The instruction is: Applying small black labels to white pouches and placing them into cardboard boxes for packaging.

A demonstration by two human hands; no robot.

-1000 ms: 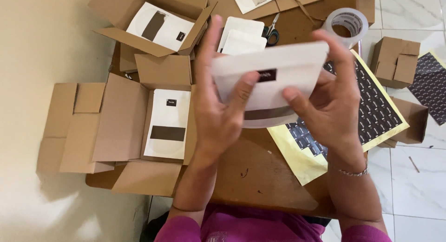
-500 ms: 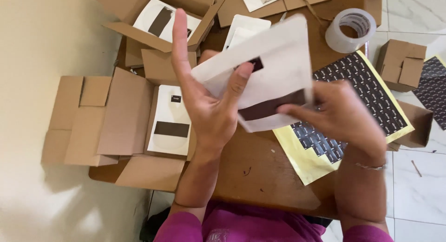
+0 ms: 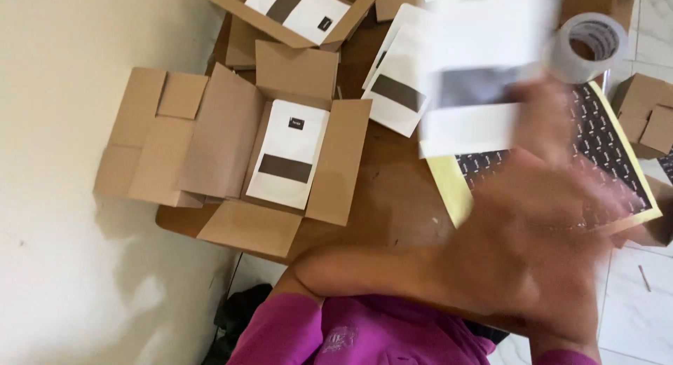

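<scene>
**Blurred hands, white pouch lifted above a cluttered brown table**

Smooth dark-brown wooden table (image 3: 392, 197), crowded with matte corrugated cardboard. Large open carton (image 3: 231, 148) at left, flaps splayed flat, holding one flat white pouch with a dark band (image 3: 287, 155). Second open carton (image 3: 294, 15) at the top edge, with a similar white pouch inside. Yellow-edged sheet of dark printed squares (image 3: 617, 162) lying at right, partly under the hands. Smeared by motion across the lower right, a hand (image 3: 533, 232), fingers spread wide; which hand unclear, and its grip impossible to judge. Raised above it, a rectangular white pouch with a grey band (image 3: 484, 78), heavily blurred, its holder hidden. More white pouches (image 3: 392, 85) lying loose beside it. Roll of clear tape (image 3: 585, 46) upright at top right.
</scene>
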